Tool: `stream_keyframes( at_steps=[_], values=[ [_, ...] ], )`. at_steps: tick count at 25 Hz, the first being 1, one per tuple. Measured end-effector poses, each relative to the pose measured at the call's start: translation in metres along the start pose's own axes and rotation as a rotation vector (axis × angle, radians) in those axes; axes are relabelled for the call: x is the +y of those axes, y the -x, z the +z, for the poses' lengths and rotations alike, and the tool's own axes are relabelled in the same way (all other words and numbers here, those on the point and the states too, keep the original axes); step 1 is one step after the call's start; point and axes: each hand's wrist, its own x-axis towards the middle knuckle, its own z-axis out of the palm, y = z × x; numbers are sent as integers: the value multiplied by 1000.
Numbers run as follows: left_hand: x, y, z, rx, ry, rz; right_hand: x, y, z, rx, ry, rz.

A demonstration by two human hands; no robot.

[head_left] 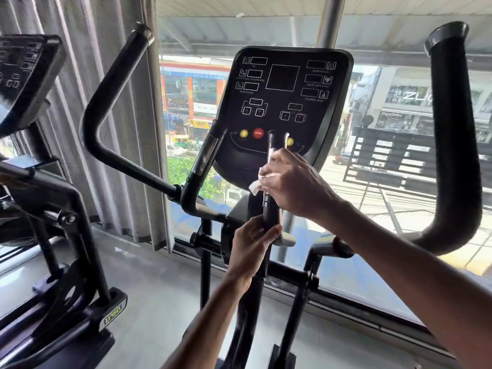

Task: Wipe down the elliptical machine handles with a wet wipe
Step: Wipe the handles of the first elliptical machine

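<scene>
Right hand (295, 187), crumpled white wipe (255, 186), left hand (251, 245) on black tubular handle (270, 209)

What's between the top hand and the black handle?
A white wet wipe, held by the right hand against the short handle; head view shows it.

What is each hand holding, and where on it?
Right hand wraps a white wet wipe round the short black handle mid-length; left hand grips its base.
</scene>
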Motion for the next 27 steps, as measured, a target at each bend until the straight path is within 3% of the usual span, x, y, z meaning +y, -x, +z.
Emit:
stream_keyframes(
  at_steps=[7, 13, 18, 22, 27],
  values=[
    [-9, 4, -2, -10, 66, -5, -33, 79, 6, 140, -123, 125],
    [-19, 7, 6, 56, 75, 19, -43, 37, 13, -6, -1, -39],
    [-31, 10, 2, 80, 53, 3, -43, 84, 11, 139, -63, 108],
    [-34, 8, -1, 94, 12, 6, -57, 69, 24, 84, -36, 59],
    [-22, 13, -3, 24, 9, -12, -64, 92, 22, 284, -168, 328]
  ],
)
